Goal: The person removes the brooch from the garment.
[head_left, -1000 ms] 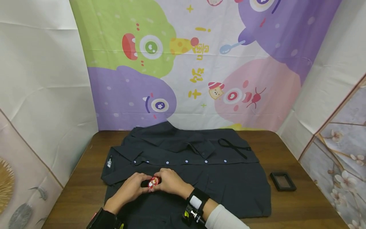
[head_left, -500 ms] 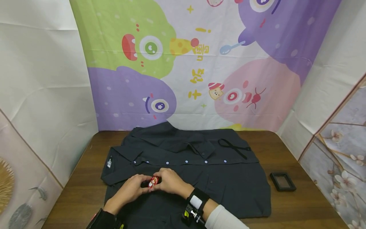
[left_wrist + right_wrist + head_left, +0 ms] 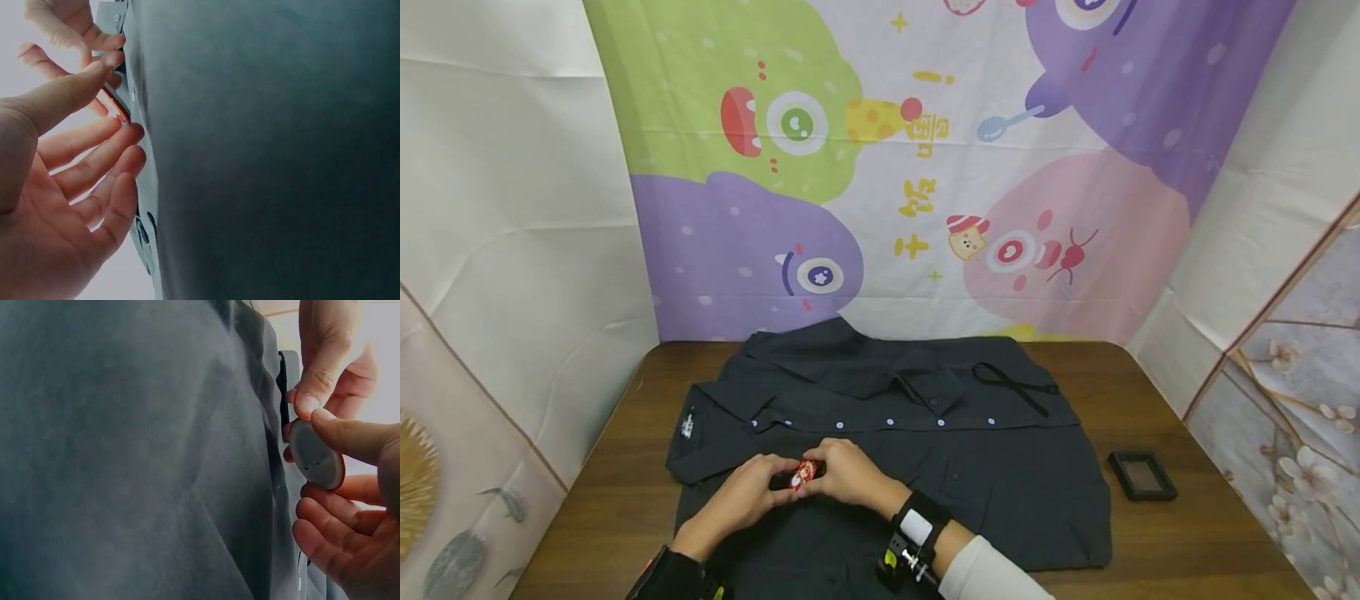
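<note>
A small round badge (image 3: 803,475) with a red patterned front is held upright over a black button-up shirt (image 3: 1015,492). My left hand (image 3: 747,493) pinches its left side between thumb and fingers. From the right, my right hand (image 3: 850,477) grips the same badge, thumb on one face and fingers at its edge. The right wrist view shows the badge's pale grey back (image 3: 315,456) with small dark marks and a red rim. In the left wrist view only a thin red edge (image 3: 115,104) of it shows between the fingertips.
The shirt lies spread on a brown wooden table (image 3: 1187,550), its row of pale buttons running across. A thin black cord (image 3: 1015,387) lies on the shirt's upper right. To the right sits a small black square frame (image 3: 1152,495). A cartoon-print cloth (image 3: 910,292) hangs behind.
The badge tilts very slightly between the fingers. Both hands stay in nearly the same place, still holding it, and the shirt has not moved.
</note>
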{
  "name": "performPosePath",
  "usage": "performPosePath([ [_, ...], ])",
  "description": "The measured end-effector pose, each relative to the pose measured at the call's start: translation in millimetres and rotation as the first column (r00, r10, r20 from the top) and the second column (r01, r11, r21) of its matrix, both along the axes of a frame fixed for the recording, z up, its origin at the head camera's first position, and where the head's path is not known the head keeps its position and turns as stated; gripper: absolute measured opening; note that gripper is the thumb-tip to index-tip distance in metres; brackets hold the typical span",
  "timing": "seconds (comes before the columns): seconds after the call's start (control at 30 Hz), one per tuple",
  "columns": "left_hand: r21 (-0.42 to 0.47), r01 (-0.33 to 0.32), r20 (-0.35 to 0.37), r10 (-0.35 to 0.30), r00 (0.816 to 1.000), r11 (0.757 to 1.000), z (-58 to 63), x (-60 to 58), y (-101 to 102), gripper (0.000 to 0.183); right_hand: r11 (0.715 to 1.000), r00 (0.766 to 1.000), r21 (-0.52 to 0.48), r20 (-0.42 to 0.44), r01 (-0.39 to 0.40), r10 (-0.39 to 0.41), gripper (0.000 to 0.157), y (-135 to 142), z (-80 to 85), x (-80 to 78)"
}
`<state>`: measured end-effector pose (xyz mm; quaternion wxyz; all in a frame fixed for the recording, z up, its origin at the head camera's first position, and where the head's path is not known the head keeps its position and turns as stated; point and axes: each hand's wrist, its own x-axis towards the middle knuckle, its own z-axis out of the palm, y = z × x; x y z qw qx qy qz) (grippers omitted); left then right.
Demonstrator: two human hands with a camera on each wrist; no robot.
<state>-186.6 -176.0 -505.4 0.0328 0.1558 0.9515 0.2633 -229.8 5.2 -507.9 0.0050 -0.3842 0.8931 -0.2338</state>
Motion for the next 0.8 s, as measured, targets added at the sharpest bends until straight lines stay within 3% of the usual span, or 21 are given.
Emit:
performPosePath([
  [0.8, 0.064, 0.032, -0.041, -0.030, 0.999, 0.997, 2.4, 0.8, 0.8, 0.044, 0.996, 0.999, -0.076, -0.004, -0.041, 0.041, 0.049, 4.4, 1.5, -2.4],
])
